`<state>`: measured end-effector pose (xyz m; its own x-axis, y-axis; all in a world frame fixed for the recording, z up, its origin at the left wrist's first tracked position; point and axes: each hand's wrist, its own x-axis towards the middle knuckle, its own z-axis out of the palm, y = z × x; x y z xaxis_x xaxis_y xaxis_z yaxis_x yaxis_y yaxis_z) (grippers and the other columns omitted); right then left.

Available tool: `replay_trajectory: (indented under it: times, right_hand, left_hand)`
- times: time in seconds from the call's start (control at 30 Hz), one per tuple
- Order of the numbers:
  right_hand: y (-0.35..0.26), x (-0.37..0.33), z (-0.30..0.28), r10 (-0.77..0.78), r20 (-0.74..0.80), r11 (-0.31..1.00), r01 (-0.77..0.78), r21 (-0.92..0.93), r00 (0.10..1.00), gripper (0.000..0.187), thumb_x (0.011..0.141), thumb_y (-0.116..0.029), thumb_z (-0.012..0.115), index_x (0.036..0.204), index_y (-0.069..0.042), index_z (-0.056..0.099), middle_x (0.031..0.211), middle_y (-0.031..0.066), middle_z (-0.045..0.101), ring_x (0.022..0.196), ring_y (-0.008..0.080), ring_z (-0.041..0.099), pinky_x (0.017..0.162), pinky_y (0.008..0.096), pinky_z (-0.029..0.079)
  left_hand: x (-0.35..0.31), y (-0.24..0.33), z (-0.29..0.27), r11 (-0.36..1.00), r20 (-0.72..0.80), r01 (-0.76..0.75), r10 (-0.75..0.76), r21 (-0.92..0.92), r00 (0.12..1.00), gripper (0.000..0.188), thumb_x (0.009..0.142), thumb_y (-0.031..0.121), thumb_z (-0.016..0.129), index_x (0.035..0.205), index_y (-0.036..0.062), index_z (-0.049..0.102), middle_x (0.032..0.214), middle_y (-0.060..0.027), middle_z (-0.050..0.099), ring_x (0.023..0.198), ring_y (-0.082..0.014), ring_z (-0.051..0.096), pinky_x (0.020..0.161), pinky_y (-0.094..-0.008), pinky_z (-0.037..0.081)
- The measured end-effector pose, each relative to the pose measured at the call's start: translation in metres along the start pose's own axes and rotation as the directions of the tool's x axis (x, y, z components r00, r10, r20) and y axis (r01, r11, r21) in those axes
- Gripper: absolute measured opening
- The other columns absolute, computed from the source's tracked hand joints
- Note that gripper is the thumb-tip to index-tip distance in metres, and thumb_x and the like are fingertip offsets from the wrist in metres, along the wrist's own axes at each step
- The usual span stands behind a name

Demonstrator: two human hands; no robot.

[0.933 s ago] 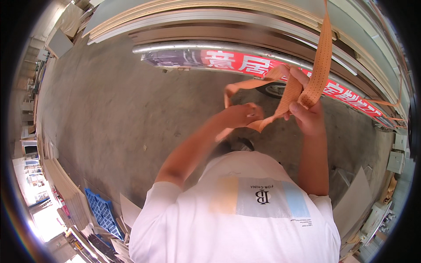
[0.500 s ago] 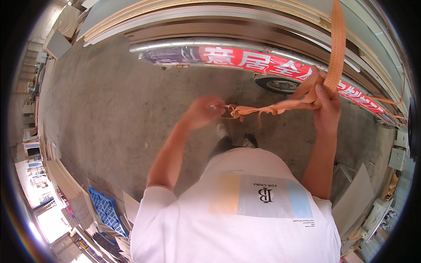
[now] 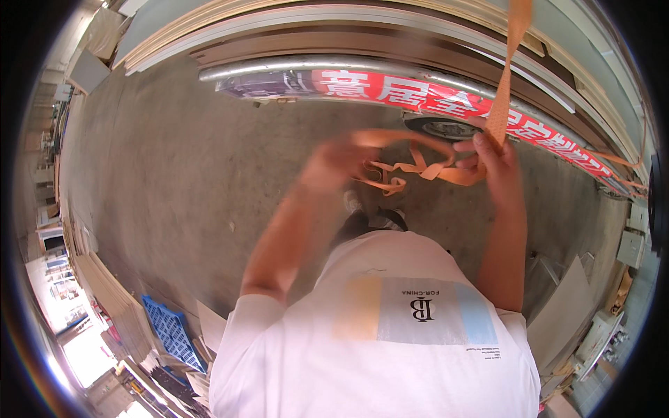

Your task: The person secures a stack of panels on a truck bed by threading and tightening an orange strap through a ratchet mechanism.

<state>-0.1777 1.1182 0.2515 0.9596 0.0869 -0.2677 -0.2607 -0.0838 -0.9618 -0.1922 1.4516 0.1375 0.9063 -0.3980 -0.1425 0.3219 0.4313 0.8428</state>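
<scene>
An orange webbing strap (image 3: 504, 87) runs down from the top right, across the stacked boards. My right hand (image 3: 493, 159) grips it, fingers closed round the band beside the red banner. Loose, frayed loops of the strap hang between my two hands. On the left, my left hand (image 3: 343, 159) is smeared by motion; its fingers appear wrapped on the strap's loose part, with one loop arching over toward my right hand. Both hands are over the floor in front of my chest.
Long boards (image 3: 313, 31) lie stacked on a vehicle bed with a metal rail (image 3: 279, 64) and a red banner (image 3: 390, 90) along its side. Below it shows a wheel (image 3: 446, 128). A blue plastic pallet (image 3: 173, 333) and leaning panels (image 3: 115, 303) stand at the lower left.
The strap between my hands, stretched fairly straight before, now hangs in slack loops. My right hand has shifted left with the strap, and the hanging band has turned narrower. My left hand moved slightly.
</scene>
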Motion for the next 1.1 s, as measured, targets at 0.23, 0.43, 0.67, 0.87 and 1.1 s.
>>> replay_trajectory:
  times: [0.23, 0.43, 0.67, 0.87, 1.1]
  right_hand:
    - [0.024, -0.028, -0.072, -0.083, -0.213, 0.983, 0.116, 0.145, 0.973, 0.036, 0.105, -0.023, 0.058, 0.133, -0.001, 0.061, 0.087, 0.0062, 0.069, 0.075, 0.013, 0.064, 0.073, 0.0285, 0.051]
    - [0.027, -0.02, -0.058, -0.08, -0.136, 0.969, 0.109, 0.221, 0.987, 0.038, 0.105, -0.024, 0.058, 0.131, 0.003, 0.062, 0.093, 0.0102, 0.072, 0.08, 0.0171, 0.067, 0.079, 0.0324, 0.054]
    - [0.025, -0.01, -0.006, -0.097, -0.092, 0.944, 0.121, 0.306, 0.991, 0.039, 0.104, -0.027, 0.059, 0.13, 0.002, 0.06, 0.096, 0.012, 0.072, 0.087, 0.0224, 0.069, 0.086, 0.0363, 0.056]
    - [-0.01, -0.032, 0.015, -0.317, -0.255, 0.945, 0.281, -0.166, 0.913, 0.028, 0.102, -0.01, 0.062, 0.128, -0.002, 0.06, 0.095, 0.0001, 0.057, 0.085, 0.01, 0.056, 0.077, 0.0267, 0.047]
    - [-0.041, -0.084, 0.028, -0.633, -0.622, 0.774, 0.365, -0.517, 0.461, 0.034, 0.096, -0.004, 0.067, 0.128, -0.002, 0.057, 0.098, 0.0035, 0.057, 0.089, 0.0111, 0.053, 0.079, 0.0267, 0.048]
  left_hand:
    - [-0.145, 0.135, -0.201, 0.861, -0.859, -0.19, 0.497, 0.472, 0.12, 0.01, 0.099, 0.013, 0.06, 0.101, 0.0035, 0.064, 0.091, -0.0056, 0.063, 0.083, -0.0174, 0.061, 0.072, -0.0322, 0.054]
    - [-0.182, 0.111, -0.237, 0.724, -0.73, 0.168, 0.683, 0.669, -0.034, 0.017, 0.098, 0.006, 0.057, 0.113, 0.0033, 0.061, 0.102, -0.0046, 0.06, 0.095, -0.0186, 0.061, 0.087, -0.0325, 0.052]
    - [-0.105, -0.05, -0.199, 0.793, -0.873, 0.402, 0.316, 0.458, 0.37, 0.026, 0.098, 0.021, 0.063, 0.119, 0.0044, 0.066, 0.108, -0.0038, 0.065, 0.092, -0.0175, 0.062, 0.076, -0.0309, 0.049]
    - [-0.056, -0.082, -0.111, 0.892, -0.487, 0.212, 0.011, 0.4, 0.873, 0.025, 0.104, 0.017, 0.06, 0.124, 0.0049, 0.067, 0.109, -0.0042, 0.073, 0.096, -0.013, 0.069, 0.077, -0.0266, 0.052]
    - [-0.012, -0.044, -0.033, 0.928, -0.113, 0.156, -0.124, 0.338, 0.986, 0.038, 0.103, 0.017, 0.064, 0.138, 0.0038, 0.059, 0.121, -0.0066, 0.071, 0.109, -0.0156, 0.066, 0.093, -0.031, 0.054]
